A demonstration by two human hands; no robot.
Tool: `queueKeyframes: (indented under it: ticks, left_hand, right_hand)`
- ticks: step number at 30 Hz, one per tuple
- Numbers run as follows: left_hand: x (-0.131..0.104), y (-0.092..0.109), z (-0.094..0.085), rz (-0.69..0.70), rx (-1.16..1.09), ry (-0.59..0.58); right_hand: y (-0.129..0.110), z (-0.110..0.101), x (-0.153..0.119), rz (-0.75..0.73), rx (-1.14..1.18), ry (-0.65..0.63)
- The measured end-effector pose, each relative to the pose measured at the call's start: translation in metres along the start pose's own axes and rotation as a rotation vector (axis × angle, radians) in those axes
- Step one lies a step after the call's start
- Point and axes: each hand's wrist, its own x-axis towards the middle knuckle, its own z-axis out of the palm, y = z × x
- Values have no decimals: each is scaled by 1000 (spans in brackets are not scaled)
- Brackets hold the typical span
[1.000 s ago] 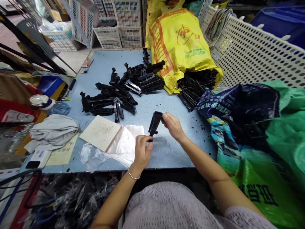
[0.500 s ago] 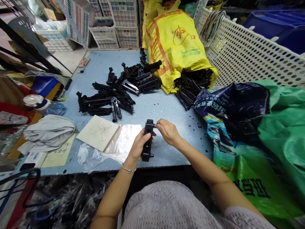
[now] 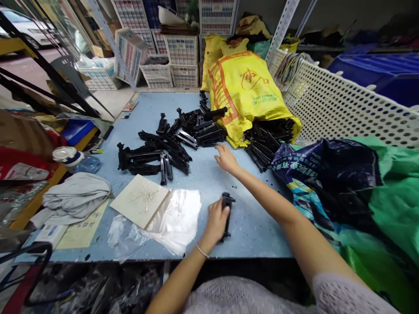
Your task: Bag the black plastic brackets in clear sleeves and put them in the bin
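Observation:
My left hand is wrapped round a black elongated part low over the blue table, near its front edge. My right hand reaches farther forward with its fingers apart and holds nothing. Just beyond its fingertips lies a pile of similar black parts. More black parts spill from the mouth of a yellow sack. A square beige board with tiny pieces on it rests beside a clear plastic sheet, left of my left hand.
A grey cloth, a bottle and a yellow paper are at the left. Dark blue and green bags crowd the right side, before a white perforated basket. White crates stand behind the table.
My right hand has let go of the held part's upper end and moved forward, its fingers opening. My left hand has lowered the part toward the table and right. The view has tilted up.

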Motion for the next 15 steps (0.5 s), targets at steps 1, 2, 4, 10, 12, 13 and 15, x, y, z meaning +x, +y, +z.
queueKeyframes:
  ticks: [1,2,4,10,12,13,15]
  left_hand:
    - [-1,2,13,-13,61,-8]
    - [-3,4,22,-24,105,-21]
    - [-5,7,30,-38,113,-83]
    - [13,-10,-13,-40,-166,-33]
    - [25,-19,-28,-81,-262,29]
    - [31,-22,-34,-103,-309,53]
    - [45,-25,-39,-151,-428,95]
  right_hand:
    - [5,-2,29,-35,-156,24]
    - [8,-4,55,-62,-285,10]
    - [9,-7,92,-85,-455,-78]
    - [-2,19,69,-36,-500,-229]
    - [-1,24,39,-4,-477,-254]
    - [1,23,25,13,-463,-262]
    - [3,17,2,44,-426,-277]
